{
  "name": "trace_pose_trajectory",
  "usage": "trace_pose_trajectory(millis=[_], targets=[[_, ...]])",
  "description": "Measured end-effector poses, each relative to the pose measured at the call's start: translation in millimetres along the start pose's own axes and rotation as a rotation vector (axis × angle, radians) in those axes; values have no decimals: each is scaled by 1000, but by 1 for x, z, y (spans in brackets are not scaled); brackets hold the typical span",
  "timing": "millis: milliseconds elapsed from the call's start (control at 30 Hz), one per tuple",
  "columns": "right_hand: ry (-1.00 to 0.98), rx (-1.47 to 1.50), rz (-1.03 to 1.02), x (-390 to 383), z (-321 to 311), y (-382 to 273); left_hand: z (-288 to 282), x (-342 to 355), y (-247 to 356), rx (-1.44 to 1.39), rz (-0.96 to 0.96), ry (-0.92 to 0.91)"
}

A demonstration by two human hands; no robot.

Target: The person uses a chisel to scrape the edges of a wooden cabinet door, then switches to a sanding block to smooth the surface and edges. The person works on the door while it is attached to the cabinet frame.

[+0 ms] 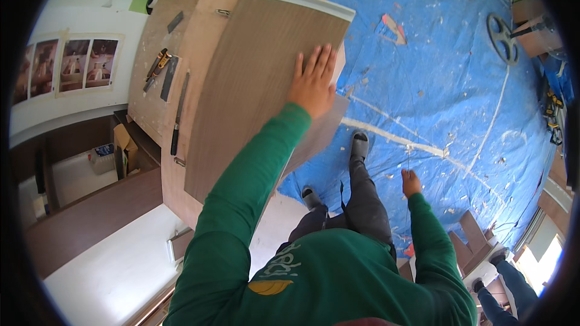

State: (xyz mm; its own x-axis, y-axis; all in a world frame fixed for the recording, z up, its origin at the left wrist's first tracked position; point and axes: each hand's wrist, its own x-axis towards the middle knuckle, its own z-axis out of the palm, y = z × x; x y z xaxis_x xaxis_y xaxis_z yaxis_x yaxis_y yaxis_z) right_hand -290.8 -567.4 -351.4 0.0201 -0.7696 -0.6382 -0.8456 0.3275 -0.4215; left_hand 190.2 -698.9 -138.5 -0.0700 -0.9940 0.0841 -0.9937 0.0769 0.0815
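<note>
Left hand (314,87): open, palm down, fingers spread, pressing flat on the brown wood-grain panel (241,84), not gripping it. Contact is near the panel's right edge; most of the panel lies left of the hand. Pale edge strip (302,3) runs across the far end, beyond the fingertips.

Right hand (411,183): hangs well apart from the panel, over the floor, fingers curled. Thin dark line shows just above it; can't tell if it's held.

Panel sits on a light wood bench (175,182). Left of it: long dark tool (175,139), then a yellow-and-black tool (158,65) beside a dark flat strip (170,78).

Floor: blue sheet (435,96), littered with scraps. Wheel-shaped dark ring (492,30) at far right. Photos (101,63) on left wall. Another person's legs (518,284), lower right.
</note>
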Motion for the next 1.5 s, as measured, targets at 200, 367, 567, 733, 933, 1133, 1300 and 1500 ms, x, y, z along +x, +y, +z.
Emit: trace_pose_trajectory(millis=[200, 367, 567, 733, 933, 1133, 1300, 1500], targets=[[30, 478, -92, 78, -16, -117, 16, 88, -7, 65, 15, 96], [98, 634, -403, 109, -36, -257, -16, 8, 25, -296, 510, -266], [-211, 1050, -374, 64, -51, -380, -8, 16, -14, -990, 38, 206], [-286, 869, -627, 24, -2, -373, -32, 112, -91, -1045, -214, 383], [-207, 610, -1079, -10, 46, -362, 39, 174, -104, -678, -58, 475], [-87, 508, -1254, -5, 52, -366, 14, 175, -74, -553, -213, 178], [202, 703, -1131, 63, 35, -394, 14, 167, -82, -681, -91, 210], [350, 946, -729, 160, -14, -443, 13, 173, -83, -695, -177, 154]])
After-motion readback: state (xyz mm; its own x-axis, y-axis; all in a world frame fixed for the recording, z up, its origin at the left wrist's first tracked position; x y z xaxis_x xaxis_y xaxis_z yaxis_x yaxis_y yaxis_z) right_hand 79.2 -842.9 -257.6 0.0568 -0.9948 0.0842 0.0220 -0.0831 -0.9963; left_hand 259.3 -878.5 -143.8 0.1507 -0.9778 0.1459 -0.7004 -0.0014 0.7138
